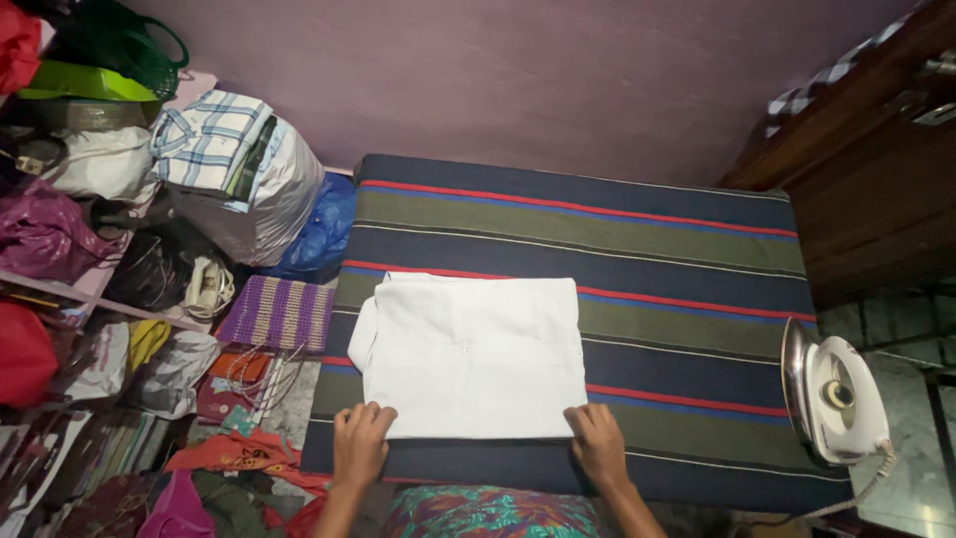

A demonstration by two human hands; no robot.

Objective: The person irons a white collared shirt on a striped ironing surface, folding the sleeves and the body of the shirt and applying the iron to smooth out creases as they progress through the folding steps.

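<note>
I saw the folded white cloth (473,354) lying flat on the striped desk (677,259), stretching away from both hands and spanning the gap between them. My left hand (361,441) rested on its near left corner, fingers curled down onto the edge. My right hand (598,442) pressed the near right corner the same way, fingers bent, pinching nothing that I could make out. An iron (835,394) stood upright well off to the right of my right hand.
</note>
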